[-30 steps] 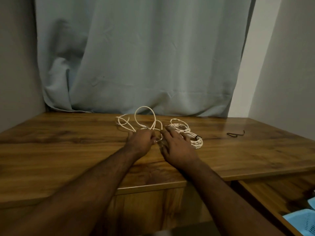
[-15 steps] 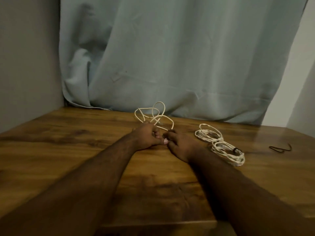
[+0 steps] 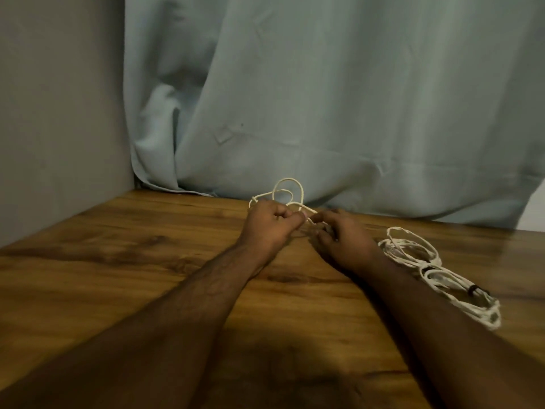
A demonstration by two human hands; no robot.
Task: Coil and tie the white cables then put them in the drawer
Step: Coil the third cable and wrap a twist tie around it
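Loose white cable [image 3: 287, 193] sits at frame centre, just above the two hands, on the far part of the table [image 3: 118, 261] near the curtain. It forms a few open loops standing up off the wood, tallest loop arching toward the top of the frame; one strand runs down and right from the loops into the gap between the hands. Overall tangle is wider than tall, long axis roughly left-right.

Left hand [image 3: 269, 228] is centre frame, fingers curled, thumb and forefinger pinching the cable strand at its right side. Right hand [image 3: 343, 237] is just right of it, fingers bent down over the same strand and holding it; exact pinch point is partly hidden by the knuckles. The two hands are nearly touching at the fingertips. Both forearms reach in from the bottom of the frame.

Coiled white cables [image 3: 442, 273] lie at right of frame, just beside the right forearm, flat on the table. Bundle is elongated, long axis diagonal from upper left to lower right, with a dark tie [image 3: 472, 290] around the lower-right part. Near end looks blurred.

Pale blue curtain [image 3: 324, 98] fills the upper frame behind the table; grey wall [image 3: 59, 98] at upper left.
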